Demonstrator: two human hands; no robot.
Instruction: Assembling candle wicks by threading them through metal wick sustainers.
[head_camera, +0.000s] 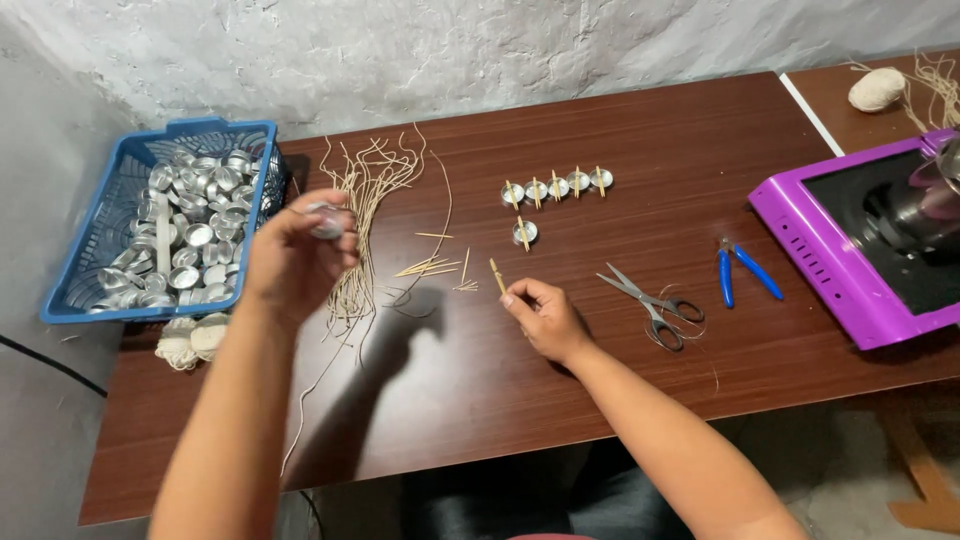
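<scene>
Left hand (295, 262) half-hiding metal cup (325, 220) (raised), right hand (545, 318) pinching stick (497, 276)

Bare table (620, 120) beyond cup row (556, 185); scissors (655, 300), pliers (740, 270) block right.

6 metal cups w/ sticks (556, 186), 1 scissors (655, 303), 1 blue pliers (742, 270), 1 blue basket (90, 270)

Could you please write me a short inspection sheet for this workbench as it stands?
Surface: dark brown wooden table.
Job's things: small silver metal cup; short tan stick; six finished cups with sticks; blue plastic basket of cups.
Clutter: pale wick strands; grey scissors; blue-handled pliers; purple appliance.
Grips: left hand holds the cup; right hand pinches the stick.
Cables: black cable.
Surroundings: grey rough wall.
</scene>
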